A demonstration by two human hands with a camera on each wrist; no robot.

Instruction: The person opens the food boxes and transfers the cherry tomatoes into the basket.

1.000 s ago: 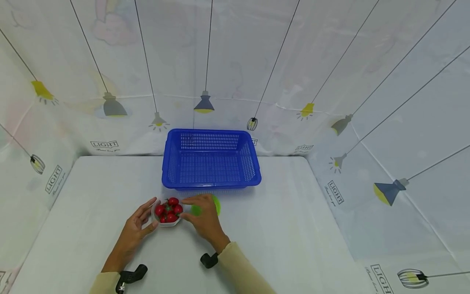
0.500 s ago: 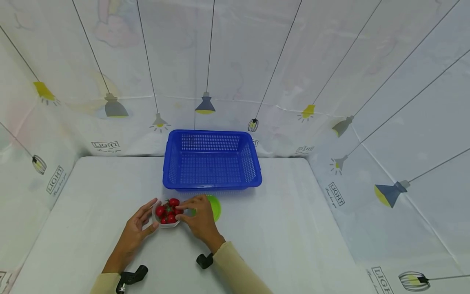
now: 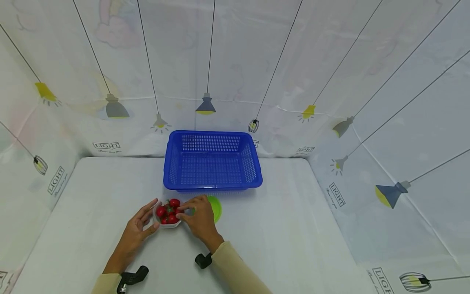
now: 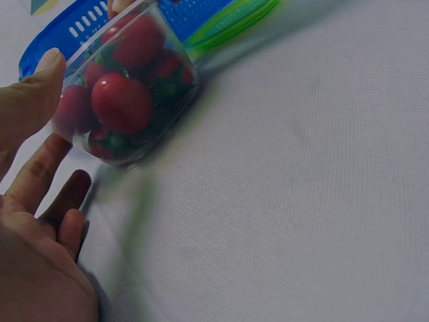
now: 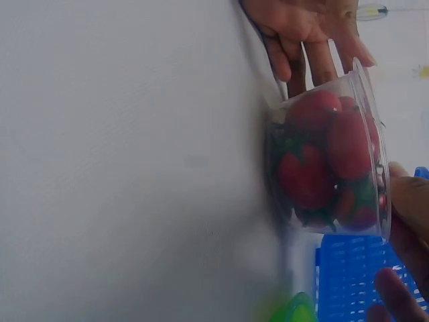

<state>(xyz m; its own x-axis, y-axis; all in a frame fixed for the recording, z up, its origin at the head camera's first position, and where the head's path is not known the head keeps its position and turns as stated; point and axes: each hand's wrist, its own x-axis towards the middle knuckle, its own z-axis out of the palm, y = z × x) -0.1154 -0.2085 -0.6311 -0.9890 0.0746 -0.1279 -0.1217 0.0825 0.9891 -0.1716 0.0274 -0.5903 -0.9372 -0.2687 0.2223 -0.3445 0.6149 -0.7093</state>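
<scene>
A small clear plastic tub (image 3: 171, 226) full of red tomatoes (image 4: 123, 102) with green stems stands on the white table. My left hand (image 3: 136, 229) holds it from the left, thumb at the near side near the rim and fingers along the far side. From the right, my right hand (image 3: 201, 216) reaches over the rim, its thumb and forefinger pinching a tomato (image 3: 178, 211) at the tub's right side. That tomato is partly covered by the fingers. In the right wrist view more tomatoes (image 5: 307, 178) show through the tub's wall.
Just behind the hands stands a large blue plastic basket (image 3: 213, 189) with slotted walls. A bright green round disc (image 3: 216, 208) lies in front of it, partly hidden behind my right hand. A wall sheet (image 3: 235, 114) printed with lamps encloses the table's back and sides.
My right hand has moved left, from the tub's right edge in over the tomatoes, and its thumb and forefinger have closed on one. My left hand keeps its place at the tub.
</scene>
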